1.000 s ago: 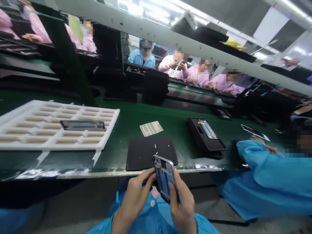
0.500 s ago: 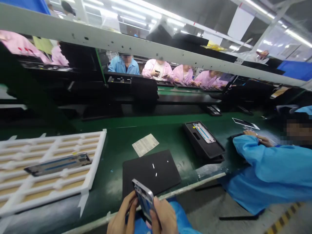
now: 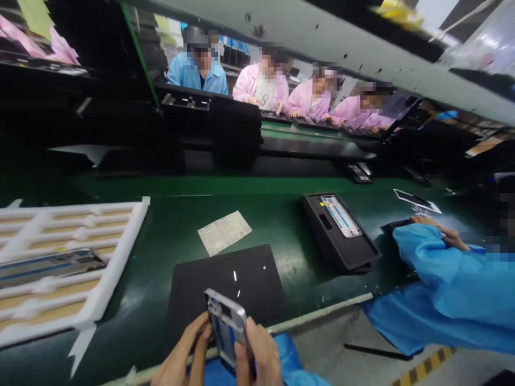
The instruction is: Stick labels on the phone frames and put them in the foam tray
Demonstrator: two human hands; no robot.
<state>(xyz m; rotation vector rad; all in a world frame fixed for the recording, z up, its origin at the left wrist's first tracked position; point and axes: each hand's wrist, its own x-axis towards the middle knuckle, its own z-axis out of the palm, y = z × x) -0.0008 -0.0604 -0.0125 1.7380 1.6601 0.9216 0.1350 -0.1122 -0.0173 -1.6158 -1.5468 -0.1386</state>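
Both of my hands hold one phone frame (image 3: 227,332) upright above the bench's front edge, its silver rim up and blue strips showing inside. My left hand (image 3: 185,348) grips its left side with bent fingers. On the right side, my right hand (image 3: 259,351) is closed with thumb and fingers along the edge. Just behind the phone frame lies a black mat (image 3: 225,281) bearing two small white strips and a tiny round piece. Beyond the mat is a printed paper sheet (image 3: 224,232).
At left, a white foam tray (image 3: 105,281) carries another phone frame (image 3: 52,266). To the right stand stacked black trays (image 3: 328,244) with a phone frame (image 3: 341,217) on top. A co-worker in a blue sleeve (image 3: 426,249) sits at right. Several people work across the line.
My view has tilted down and turned slightly right, so the foam tray and mat sit further left. Both hands keep hold of the phone frame.
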